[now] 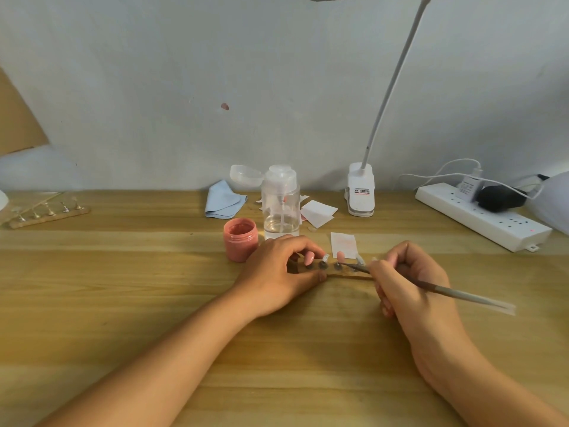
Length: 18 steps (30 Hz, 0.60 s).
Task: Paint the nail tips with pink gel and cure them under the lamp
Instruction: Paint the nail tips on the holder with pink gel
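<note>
The left hand (286,272) grips the wooden holder (341,274); the right hand (409,282) pinches the brush (446,292). The nail tips (325,258) stand between them, likely light and easily dislodged, so steady the holder, not them. The pink gel jar (240,240) sits at eleven o'clock of the left hand.

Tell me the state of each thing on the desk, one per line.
Pink gel jar: open, no lid.
Pump bottle: upright, liquid low.
Brush: held in right hand, tip at the holder.
Nail tip holder: gripped by left hand.
Power strip: two plugs in.
</note>
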Tool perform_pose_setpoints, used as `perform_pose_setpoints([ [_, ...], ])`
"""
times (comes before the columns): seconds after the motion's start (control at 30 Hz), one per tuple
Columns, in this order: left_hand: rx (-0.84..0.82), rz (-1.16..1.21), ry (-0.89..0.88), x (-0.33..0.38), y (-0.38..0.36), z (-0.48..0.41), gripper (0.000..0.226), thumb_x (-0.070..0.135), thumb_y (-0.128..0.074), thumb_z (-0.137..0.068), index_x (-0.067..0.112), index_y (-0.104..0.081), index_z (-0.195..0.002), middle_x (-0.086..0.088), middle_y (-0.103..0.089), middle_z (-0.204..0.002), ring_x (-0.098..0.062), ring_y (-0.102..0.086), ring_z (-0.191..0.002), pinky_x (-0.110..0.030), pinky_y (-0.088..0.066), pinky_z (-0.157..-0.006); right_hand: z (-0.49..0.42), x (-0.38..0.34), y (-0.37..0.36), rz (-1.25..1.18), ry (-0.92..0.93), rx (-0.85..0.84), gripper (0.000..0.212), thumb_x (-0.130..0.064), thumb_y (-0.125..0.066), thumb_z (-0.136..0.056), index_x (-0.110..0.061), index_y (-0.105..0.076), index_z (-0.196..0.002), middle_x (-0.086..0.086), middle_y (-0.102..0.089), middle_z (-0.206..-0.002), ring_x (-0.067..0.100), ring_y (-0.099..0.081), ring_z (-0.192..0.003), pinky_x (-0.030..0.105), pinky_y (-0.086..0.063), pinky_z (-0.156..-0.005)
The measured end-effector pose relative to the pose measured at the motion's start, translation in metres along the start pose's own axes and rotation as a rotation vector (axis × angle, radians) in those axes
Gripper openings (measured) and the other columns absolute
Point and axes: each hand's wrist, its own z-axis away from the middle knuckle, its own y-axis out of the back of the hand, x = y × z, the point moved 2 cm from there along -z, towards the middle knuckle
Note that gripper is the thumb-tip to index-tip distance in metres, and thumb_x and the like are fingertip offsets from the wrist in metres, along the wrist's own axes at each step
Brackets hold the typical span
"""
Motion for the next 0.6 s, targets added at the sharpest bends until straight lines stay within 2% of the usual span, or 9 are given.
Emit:
perform_pose_setpoints([
  [0.17, 0.0, -0.001, -0.001, 0.0, 0.0001, 0.0, 0.021, 0.022, -0.08, -0.082, 0.035, -0.067, -0.092, 0.03, -0.055, -0.075, 0.005, -0.053, -0.075, -0.012, -0.038, -0.07, -0.0002, 0.001, 0.0016, -0.018, -0.004, 0.013, 0.021, -0.001, -0.059, -0.085, -0.006, -0.044, -0.071, 0.011, -0.04, -0.06, 0.018, -0.03, -0.053, 0.034, -0.023, -0.05],
  [0.27, -0.002, 0.001, 0.004, -0.0005, -0.0001, 0.0002, 0.021, 0.023, -0.08, -0.082, 0.035, -0.067, -0.092, 0.029, -0.055, -0.075, 0.004, -0.053, -0.075, -0.016, -0.041, -0.071, -0.0004, 0.0018, 0.001, 0.009, -0.001, -0.014, 0.02, -0.002, -0.06, -0.085, 0.0, -0.044, -0.074, 0.011, -0.043, -0.061, 0.019, -0.032, -0.055, 0.035, -0.025, -0.051],
  [0.4, -0.002, -0.009, 0.007, -0.0003, -0.0001, -0.0004, 0.023, 0.024, -0.081, -0.081, 0.038, -0.065, -0.091, 0.03, -0.055, -0.075, 0.005, -0.053, -0.075, -0.014, -0.038, -0.069, -0.001, 0.0019, 0.0019, 0.001, -0.002, 0.001, 0.02, -0.001, -0.06, -0.085, -0.001, -0.044, -0.073, 0.012, -0.042, -0.062, 0.019, -0.031, -0.056, 0.036, -0.024, -0.052],
  [0.6, -0.001, -0.005, 0.008, 0.0, -0.0003, -0.0008, 0.02, 0.022, -0.081, -0.082, 0.033, -0.068, -0.093, 0.03, -0.055, -0.074, 0.005, -0.052, -0.074, -0.013, -0.037, -0.069, -0.0013, 0.0024, 0.0013, 0.017, 0.012, -0.003, 0.022, -0.002, -0.061, -0.084, 0.005, -0.042, -0.077, 0.013, -0.043, -0.062, 0.02, -0.032, -0.056, 0.039, -0.026, -0.053],
])
